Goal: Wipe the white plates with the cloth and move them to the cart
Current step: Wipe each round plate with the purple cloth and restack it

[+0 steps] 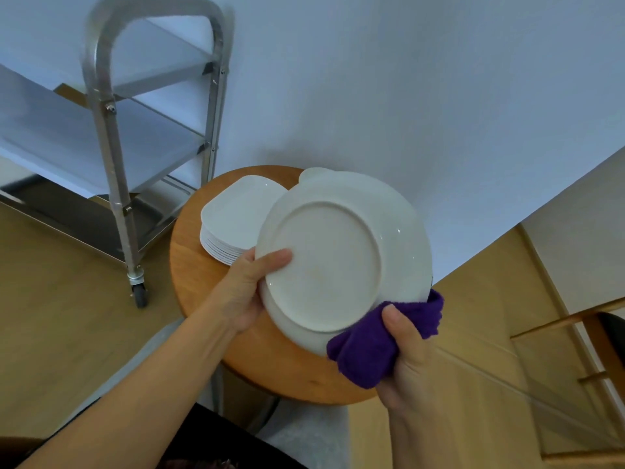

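both forearms bare, no sleeves; light grey trousers [304, 431]; dark garment [203, 434] at waist.

plate stack [233, 221] on stool [192, 282] | cart [111, 130] left

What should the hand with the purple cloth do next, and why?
Probably slide the purple cloth across the plate. The right hand presses it only at the lower rim, the plate's underside faces up, and the left hand holds it above the round table.
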The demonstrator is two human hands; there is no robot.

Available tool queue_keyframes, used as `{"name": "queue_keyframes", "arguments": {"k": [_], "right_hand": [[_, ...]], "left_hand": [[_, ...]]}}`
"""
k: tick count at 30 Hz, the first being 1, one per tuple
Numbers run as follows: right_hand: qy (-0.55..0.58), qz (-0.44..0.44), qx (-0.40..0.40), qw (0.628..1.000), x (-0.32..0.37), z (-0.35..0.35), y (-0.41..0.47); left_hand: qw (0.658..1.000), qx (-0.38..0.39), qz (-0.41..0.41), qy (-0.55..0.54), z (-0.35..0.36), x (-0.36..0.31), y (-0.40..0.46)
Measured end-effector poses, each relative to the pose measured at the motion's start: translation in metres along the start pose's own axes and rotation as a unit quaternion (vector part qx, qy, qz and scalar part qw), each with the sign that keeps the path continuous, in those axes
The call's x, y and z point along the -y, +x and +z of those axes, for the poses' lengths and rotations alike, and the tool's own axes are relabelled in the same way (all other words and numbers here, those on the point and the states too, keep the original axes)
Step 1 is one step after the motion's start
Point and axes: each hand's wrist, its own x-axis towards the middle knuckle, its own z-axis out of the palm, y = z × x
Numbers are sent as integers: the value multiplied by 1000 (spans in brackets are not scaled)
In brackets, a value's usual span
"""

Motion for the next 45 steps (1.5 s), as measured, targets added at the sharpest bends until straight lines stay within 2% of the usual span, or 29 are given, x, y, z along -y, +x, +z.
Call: {"name": "queue_keyframes", "arguments": {"k": [4, 7, 9, 11, 13, 14, 16, 17, 18, 20, 22, 24, 29, 33, 36, 39, 41, 45], "right_hand": [[-30, -2, -67, 997, -6, -16, 8], [-162, -56, -140, 975, 1, -29, 15], [-210, -106, -179, 955, 20, -32, 20], [-316, -192, -128, 920, 46, -24, 25], [-444, -246, 16, 861, 70, -6, 31], [-495, -235, 98, 831, 78, 8, 36], [-615, -195, 203, 736, 87, 30, 47], [-669, -177, 224, 687, 90, 38, 52], [-701, -160, 235, 654, 93, 42, 58], [-719, -130, 249, 635, 98, 45, 67], [-687, -113, 265, 667, 99, 43, 72], [-644, -113, 277, 704, 98, 38, 74], [-599, -137, 261, 744, 103, 28, 71], [-550, -159, 227, 788, 106, 16, 66], [-499, -147, 202, 830, 99, 1, 67], [-371, -112, 138, 912, 80, -13, 67], [-288, -97, 78, 950, 66, -17, 67], [-212, -99, -24, 972, 43, -20, 63]], "left_hand": [[995, -75, 20, 64, 8, -9, -2], [983, -95, 72, 141, 16, -25, -6], [959, -111, 99, 242, 21, -39, -7], [898, -126, 122, 403, 28, -50, -6], [806, -111, 155, 560, 41, -53, -4], [770, -87, 171, 608, 48, -53, -4], [733, -34, 182, 655, 61, -52, -5], [724, -17, 181, 665, 64, -51, -5], [717, -8, 181, 674, 65, -51, -5], [699, 0, 190, 689, 64, -52, -4], [688, -2, 205, 696, 63, -51, -5], [693, -10, 222, 685, 62, -49, -7], [717, -31, 242, 653, 60, -46, -15], [750, -41, 243, 613, 57, -52, -19], [802, -42, 210, 557, 57, -58, -22], [872, -74, 195, 443, 55, -64, -18], [895, -82, 184, 398, 53, -63, -16], [920, -103, 171, 337, 49, -49, -17]]}}
